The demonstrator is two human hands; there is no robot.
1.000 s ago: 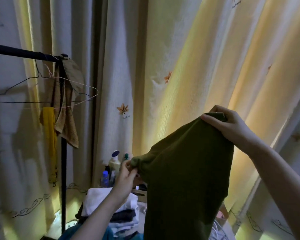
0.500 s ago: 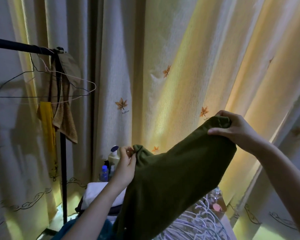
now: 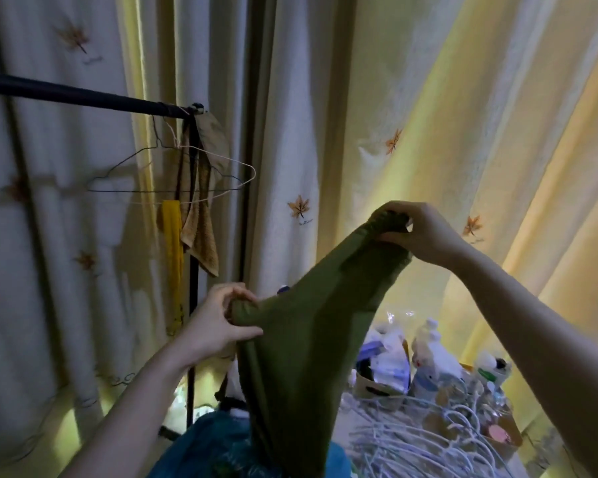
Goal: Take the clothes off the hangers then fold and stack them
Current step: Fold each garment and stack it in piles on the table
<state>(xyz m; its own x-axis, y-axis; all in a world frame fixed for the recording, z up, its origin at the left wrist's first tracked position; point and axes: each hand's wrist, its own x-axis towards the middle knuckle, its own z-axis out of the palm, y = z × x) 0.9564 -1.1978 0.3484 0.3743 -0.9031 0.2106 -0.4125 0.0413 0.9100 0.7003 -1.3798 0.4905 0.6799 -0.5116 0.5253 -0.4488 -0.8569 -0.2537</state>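
Above a pile of white hangers (image 3: pixel 411 439) and some bottles (image 3: pixel 428 360), the green garment (image 3: pixel 308 339) hangs in the air, pinched low by the left hand (image 3: pixel 214 322) and higher by the right hand (image 3: pixel 425 232), before the rail (image 3: pixel 83 96) with wire hangers (image 3: pixel 173 181) and the pale curtain (image 3: pixel 428 98).

I'm holding an olive-green garment (image 3: pixel 311 322) up, stretching its top edge btwn my left hand (image 3: pixel 214 322) and higher right hand (image 3: pixel 425 232), rest hanging down; white hangers (image 3: pixel 411 439) lying piled lower R.
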